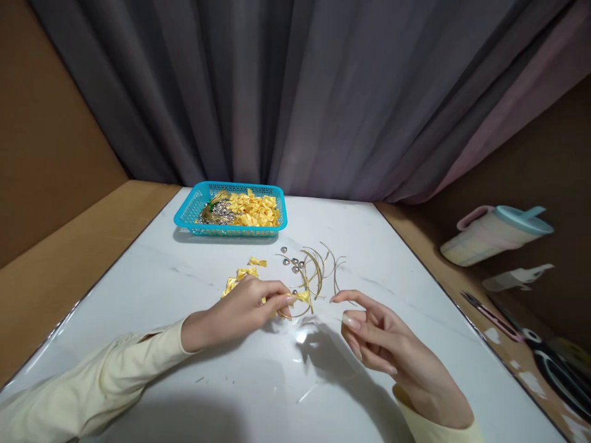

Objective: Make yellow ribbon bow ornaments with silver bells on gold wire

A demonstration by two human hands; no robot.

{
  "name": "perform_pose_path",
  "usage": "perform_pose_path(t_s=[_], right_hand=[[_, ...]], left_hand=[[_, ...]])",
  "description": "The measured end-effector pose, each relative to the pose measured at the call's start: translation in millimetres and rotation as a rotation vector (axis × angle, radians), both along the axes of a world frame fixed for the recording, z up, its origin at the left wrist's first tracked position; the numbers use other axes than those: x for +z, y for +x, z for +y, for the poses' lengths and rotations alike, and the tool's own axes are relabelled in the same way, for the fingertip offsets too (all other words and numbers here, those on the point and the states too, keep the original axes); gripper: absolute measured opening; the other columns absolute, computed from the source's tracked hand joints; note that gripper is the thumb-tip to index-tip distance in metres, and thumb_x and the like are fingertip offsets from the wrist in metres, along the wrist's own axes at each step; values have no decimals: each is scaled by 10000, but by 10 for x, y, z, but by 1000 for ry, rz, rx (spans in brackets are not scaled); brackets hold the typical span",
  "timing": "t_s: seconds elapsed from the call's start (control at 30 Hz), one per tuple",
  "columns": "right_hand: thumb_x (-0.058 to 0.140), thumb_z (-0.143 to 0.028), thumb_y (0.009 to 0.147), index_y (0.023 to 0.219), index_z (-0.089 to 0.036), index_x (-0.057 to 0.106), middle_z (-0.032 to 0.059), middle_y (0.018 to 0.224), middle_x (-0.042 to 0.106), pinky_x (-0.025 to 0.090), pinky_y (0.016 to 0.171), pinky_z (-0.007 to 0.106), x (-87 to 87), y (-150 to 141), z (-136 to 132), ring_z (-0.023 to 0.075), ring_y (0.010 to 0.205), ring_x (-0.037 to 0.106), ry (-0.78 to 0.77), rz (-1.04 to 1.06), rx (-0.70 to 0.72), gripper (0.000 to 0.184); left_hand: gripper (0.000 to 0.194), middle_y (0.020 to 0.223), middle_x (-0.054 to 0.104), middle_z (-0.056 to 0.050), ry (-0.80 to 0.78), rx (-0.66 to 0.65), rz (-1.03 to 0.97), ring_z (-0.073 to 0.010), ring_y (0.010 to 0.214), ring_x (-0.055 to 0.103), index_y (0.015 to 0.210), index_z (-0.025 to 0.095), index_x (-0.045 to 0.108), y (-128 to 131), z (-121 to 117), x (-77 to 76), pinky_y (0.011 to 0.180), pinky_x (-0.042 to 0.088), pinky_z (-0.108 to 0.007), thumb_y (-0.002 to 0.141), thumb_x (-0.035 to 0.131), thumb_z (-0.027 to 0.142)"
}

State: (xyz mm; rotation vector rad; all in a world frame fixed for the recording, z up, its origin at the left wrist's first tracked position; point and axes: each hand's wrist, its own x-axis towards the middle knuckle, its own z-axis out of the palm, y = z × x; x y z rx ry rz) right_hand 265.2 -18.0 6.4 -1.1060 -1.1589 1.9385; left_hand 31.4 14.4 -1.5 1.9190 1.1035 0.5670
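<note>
My left hand (244, 307) rests on the white table (392, 277) and pinches a small yellow ribbon bow (302, 296) with a thin gold wire attached. A few more yellow bows (247, 271) lie just behind that hand. My right hand (383, 344) hovers to the right with its fingers apart, its index tip close to a loose bunch of curved gold wires (323, 267). Small silver bells (293, 263) lie beside the wires.
A turquoise plastic basket (189, 212) at the back holds many yellow bows and silver bells. Grey curtains hang behind. On the brown surface to the right lie a pastel lidded jug (494, 234), a white bottle (517, 278) and scissors (498, 320).
</note>
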Motion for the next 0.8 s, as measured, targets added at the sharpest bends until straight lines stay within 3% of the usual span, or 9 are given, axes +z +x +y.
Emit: perform_pose_path(t_s=[0.17,0.27,0.33,0.4,0.47,0.57,0.7,0.8], right_hand=[[614,-410,796,969,-161,562,-42,512,548,163,349,167,-37,94,-7,22,343,248,65,-296,123,308],[533,-422,833,748,-154,646,8,506,576,332,434,204,-66,185,-16,90,434,440,304,-644,232,303],[481,-399,850,667,-180,676,54,610,639,431,552,262,-91,278,-1,160,576,562,574,-880,161,346],[477,-395,834,697,-217,725,78,685,659,462,604,315,-116,385,32,208,652,596,827,-1073,14,335],[495,-416,817,783,-239,761,86,673,654,468,580,329,-130,479,73,220,622,597,922,-1180,-88,321],[532,-463,802,907,-216,761,69,598,659,484,544,298,-109,532,120,200,548,603,715,-1149,-125,353],[613,-505,748,875,-181,765,56,556,675,500,512,273,-44,433,145,174,480,590,358,-865,-258,380],[711,-403,693,885,-213,751,83,884,730,546,640,267,-20,327,161,217,755,670,253,-480,-435,273]], left_hand=[[263,761,714,-16,71,91,16,-137,704,635,768,153,659,-62,105,-16,647,422,-226,896,451,253],[257,753,710,-30,29,98,20,-141,708,637,748,143,646,-85,128,36,664,433,-230,888,458,250],[261,727,707,-40,-87,59,6,-139,683,638,723,136,633,-101,124,66,638,441,-227,881,469,263],[265,701,705,-46,-254,-3,-28,-137,646,639,718,133,617,-119,114,69,593,447,-221,876,479,296],[269,682,699,-50,-398,-54,-82,-137,617,641,732,132,603,-140,104,40,563,454,-219,870,493,335],[288,658,682,-48,-508,-91,-162,-141,602,641,720,132,583,-170,95,-24,577,476,-236,849,525,383],[277,657,665,-37,-549,-107,-198,-142,608,636,713,139,564,-198,72,-46,599,485,-248,853,518,373],[267,668,659,-34,-556,-113,-194,-143,630,636,717,140,559,-209,42,-14,610,484,-246,869,495,350]])
